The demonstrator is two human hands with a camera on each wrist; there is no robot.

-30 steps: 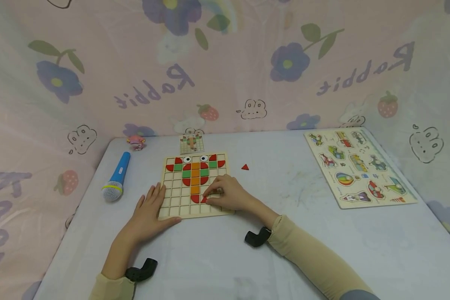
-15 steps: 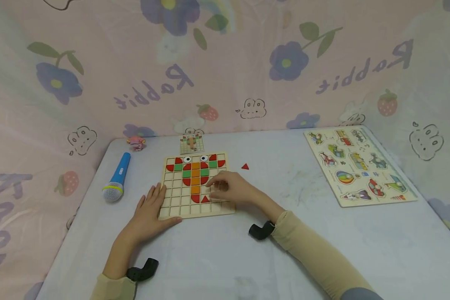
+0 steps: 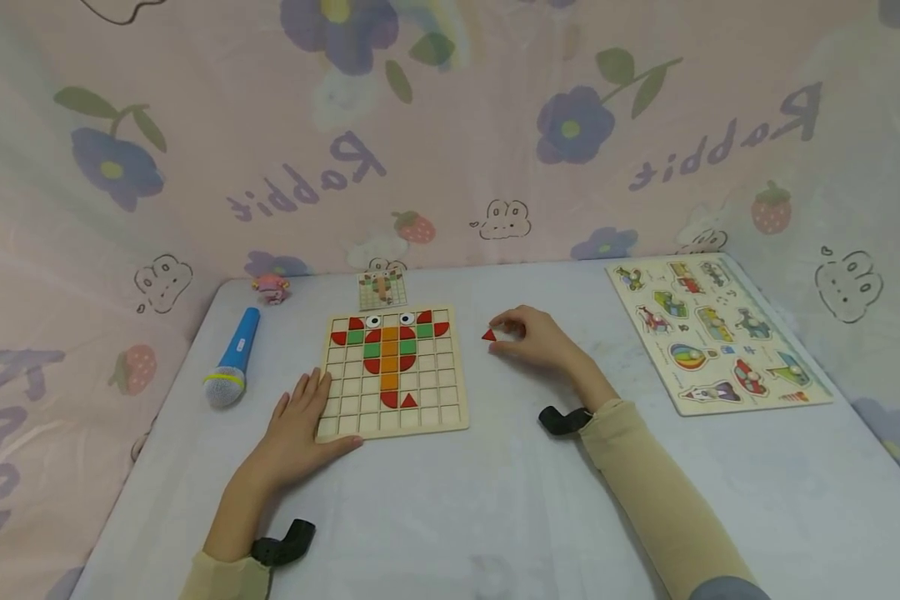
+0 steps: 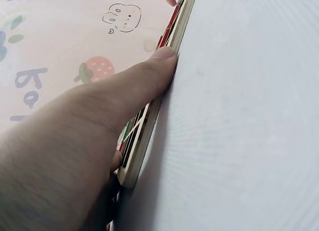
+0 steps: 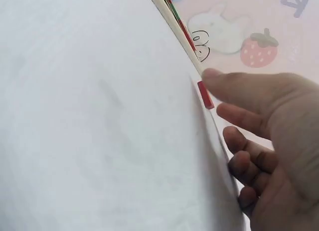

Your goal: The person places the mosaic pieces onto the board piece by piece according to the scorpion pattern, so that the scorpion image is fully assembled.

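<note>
A square wooden grid board (image 3: 442,392) carries red, green and orange pieces and two eye pieces. My left hand (image 3: 292,429) rests along its left side and lower left corner, fingers spread; in the left wrist view the thumb (image 4: 144,76) lies at the board's edge. To the right of the board, my right hand (image 3: 536,337) has its thumb and index fingertips at either side of a small red triangle piece (image 3: 488,336). The right wrist view shows that red piece (image 5: 206,95) on the table, close against the thumb tip. The other right fingers are loosely curled.
Behind the board lies a small pattern card (image 3: 382,290). A blue toy microphone (image 3: 237,354) and a pink figurine (image 3: 272,288) are at the left. A wooden picture puzzle board (image 3: 720,333) lies at the right. A printed curtain hangs behind the white table.
My right hand has let go of a red triangle on the board and moved right to the loose red triangle on the table. The left hand stays in place.
</note>
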